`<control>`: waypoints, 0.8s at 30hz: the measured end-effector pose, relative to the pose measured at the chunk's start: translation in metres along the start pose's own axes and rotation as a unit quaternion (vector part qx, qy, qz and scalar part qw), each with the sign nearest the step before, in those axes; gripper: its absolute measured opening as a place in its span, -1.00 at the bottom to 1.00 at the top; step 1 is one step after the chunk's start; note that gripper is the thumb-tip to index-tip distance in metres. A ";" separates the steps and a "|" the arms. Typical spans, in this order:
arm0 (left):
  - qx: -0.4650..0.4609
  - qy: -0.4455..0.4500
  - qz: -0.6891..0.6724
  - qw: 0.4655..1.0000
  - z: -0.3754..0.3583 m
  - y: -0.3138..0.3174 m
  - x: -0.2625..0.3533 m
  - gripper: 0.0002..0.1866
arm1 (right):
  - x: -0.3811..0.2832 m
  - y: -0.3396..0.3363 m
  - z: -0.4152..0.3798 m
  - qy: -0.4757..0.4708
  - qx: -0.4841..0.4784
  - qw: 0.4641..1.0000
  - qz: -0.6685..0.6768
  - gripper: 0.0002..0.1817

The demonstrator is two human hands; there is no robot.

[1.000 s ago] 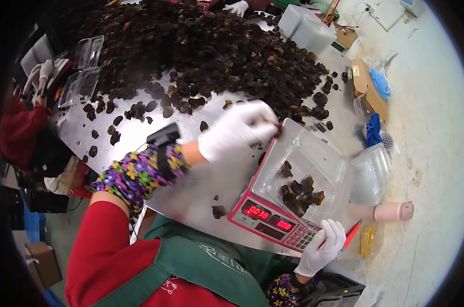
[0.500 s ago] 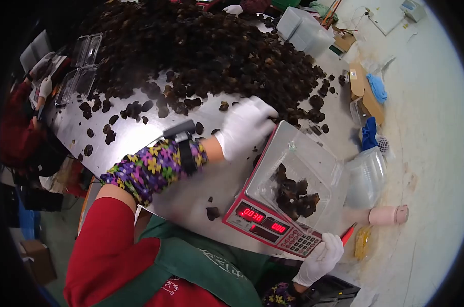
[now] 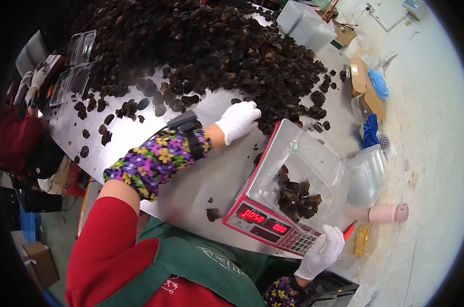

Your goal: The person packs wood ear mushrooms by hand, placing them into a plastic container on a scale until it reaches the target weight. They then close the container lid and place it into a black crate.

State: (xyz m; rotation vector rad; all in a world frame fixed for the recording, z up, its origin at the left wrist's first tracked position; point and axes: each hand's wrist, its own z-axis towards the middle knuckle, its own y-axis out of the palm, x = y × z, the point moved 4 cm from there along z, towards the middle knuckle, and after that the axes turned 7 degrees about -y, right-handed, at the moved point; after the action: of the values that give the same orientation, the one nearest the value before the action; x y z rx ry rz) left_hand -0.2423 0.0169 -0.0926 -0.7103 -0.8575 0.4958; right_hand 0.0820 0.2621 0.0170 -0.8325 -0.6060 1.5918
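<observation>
While the left hand [image 3: 239,122] is reaching across the table [image 3: 191,176] to the near edge of the dark heap [image 3: 216,46], its forearm is angling up and rightward in view, wrist roughly in line, back of the glove facing up. Its fingers are pointing right and curling into a narrow grip; can't tell if anything is sitting inside. Loose dark bits are lying around the fingertips. The right hand [image 3: 321,251] is coming up from below, knuckles up, fingers bent, resting at the near right corner of the scale [image 3: 265,215], beside the keypad [image 3: 298,240]. Its grip is looking narrow too; can't tell whether it's pinching an edge. The scale is sitting on the table between the hands, turned at an angle: display side facing the wearer, front panel's long axis running upper left to lower right. Displays are reading 0.050 and 0.00. A clear tray [image 3: 321,189] is lying on the platform, holding a small cluster of dark pieces [image 3: 298,199] toward the panel side; its outline is blending into the platform, so can't tell its long axis. Clear containers [image 3: 367,174] are standing beyond the scale's right side, a pink bottle [image 3: 388,213] lying sideways below them.
</observation>
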 end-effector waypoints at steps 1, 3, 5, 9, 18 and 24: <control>-0.031 0.001 0.102 0.994 0.005 0.016 -0.003 -0.90 | -0.002 0.000 0.001 0.004 0.007 1.000 0.002 -0.79; -0.061 0.001 0.199 0.978 0.007 0.028 -0.004 -0.90 | -0.006 -0.003 0.002 -0.001 0.007 1.000 0.002 -0.80; -0.093 0.019 0.261 0.961 0.005 0.029 0.005 -0.90 | -0.005 -0.008 0.000 -0.004 0.005 1.000 0.001 -0.80; -0.105 0.110 0.223 0.963 -0.050 -0.021 0.048 -0.86 | 0.007 -0.016 -0.013 0.007 -0.004 1.000 -0.010 -0.81; -0.148 -0.040 -0.093 0.984 -0.145 -0.098 0.016 -0.81 | 0.009 -0.006 -0.010 0.011 -0.009 1.000 0.016 -0.81; 0.021 -0.074 0.043 0.996 -0.121 -0.120 -0.039 -0.66 | -0.002 -0.006 -0.008 -0.008 -0.003 1.000 0.009 -0.79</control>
State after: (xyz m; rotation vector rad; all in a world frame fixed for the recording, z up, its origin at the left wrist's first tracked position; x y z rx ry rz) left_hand -0.1521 -0.1319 -0.0787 -0.6810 -0.9550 0.6483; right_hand 0.0920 0.2605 0.0171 -0.8320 -0.6173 1.6152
